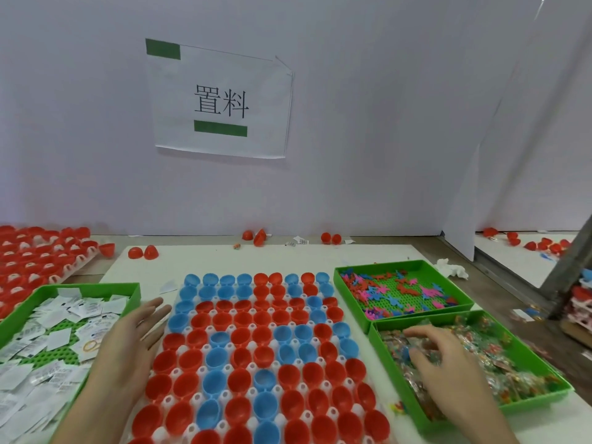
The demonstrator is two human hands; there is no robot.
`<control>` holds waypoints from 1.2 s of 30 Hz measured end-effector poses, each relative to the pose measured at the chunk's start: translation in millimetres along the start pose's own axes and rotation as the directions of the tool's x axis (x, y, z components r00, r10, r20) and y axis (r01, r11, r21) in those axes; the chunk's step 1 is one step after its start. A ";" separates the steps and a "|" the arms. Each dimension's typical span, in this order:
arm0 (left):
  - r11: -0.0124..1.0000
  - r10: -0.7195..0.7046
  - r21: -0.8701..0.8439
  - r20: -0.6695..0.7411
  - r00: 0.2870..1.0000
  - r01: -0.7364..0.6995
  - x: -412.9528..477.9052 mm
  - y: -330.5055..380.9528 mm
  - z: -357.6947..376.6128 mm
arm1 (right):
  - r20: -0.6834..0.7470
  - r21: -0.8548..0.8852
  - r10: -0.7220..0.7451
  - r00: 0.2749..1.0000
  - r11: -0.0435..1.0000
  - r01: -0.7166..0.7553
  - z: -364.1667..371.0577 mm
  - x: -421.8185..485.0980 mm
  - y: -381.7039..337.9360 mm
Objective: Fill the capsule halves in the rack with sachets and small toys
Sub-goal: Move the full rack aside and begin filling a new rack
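A white rack (224, 368) in front of me holds several red and blue capsule halves (262, 354), all open side up and bare inside. To its left a green tray (126, 291) is full of white paper sachets (57, 338). My left hand (128, 350) hovers flat between that tray and the rack, fingers spread, holding nothing. On the right, a green tray (541, 370) holds clear-wrapped small toys (487, 354). My right hand (445, 363) reaches down into it, fingers curled among the packets; whether it grips one is hidden.
Behind the toy tray, another green tray (403, 267) holds flat coloured figures (400, 291). A second rack of red capsule halves (35, 254) lies at far left. Loose red halves (142, 252) and crumpled tissue (451, 270) lie near the white wall with a paper sign (221, 104).
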State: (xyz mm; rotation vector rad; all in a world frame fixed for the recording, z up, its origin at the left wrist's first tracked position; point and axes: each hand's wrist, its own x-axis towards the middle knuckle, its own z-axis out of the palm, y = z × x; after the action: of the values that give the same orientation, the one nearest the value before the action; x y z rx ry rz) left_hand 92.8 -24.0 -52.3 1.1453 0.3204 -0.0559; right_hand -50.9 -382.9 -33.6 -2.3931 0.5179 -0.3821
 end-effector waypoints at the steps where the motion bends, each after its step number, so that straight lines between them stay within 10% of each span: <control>1: 1.000 0.003 -0.006 -0.004 1.000 -0.003 -0.3 0.2 0.5 | 0.039 -0.105 0.022 0.999 0.994 -0.017 -2.3 4.0 4.0; 13: 0.994 -0.060 -0.093 -0.026 0.998 0.057 -8.5 1.1 15.2 | 0.107 -0.216 0.031 0.994 0.976 -0.007 -2.8 21.1 12.4; 21: 0.954 0.080 0.294 -0.069 0.994 -0.056 -5.1 0.4 22.3 | 0.074 -0.143 0.001 0.997 0.990 0.009 -0.4 25.6 18.0; 32: 0.354 0.577 0.859 0.110 0.810 -0.369 -14.1 1.8 14.7 | -0.082 -0.028 -0.124 0.989 0.992 0.122 6.5 37.5 29.9; 36: 0.118 0.698 0.975 0.054 0.714 -0.189 -17.1 18.2 -0.9 | -0.147 0.008 -0.147 0.978 0.989 0.150 8.5 36.8 34.7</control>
State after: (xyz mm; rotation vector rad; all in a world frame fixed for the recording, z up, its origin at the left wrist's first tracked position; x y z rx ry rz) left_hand 80.1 -17.6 -31.8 2.5160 0.2848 0.7235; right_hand -24.4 -419.7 -57.5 -2.4041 0.3983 -0.6297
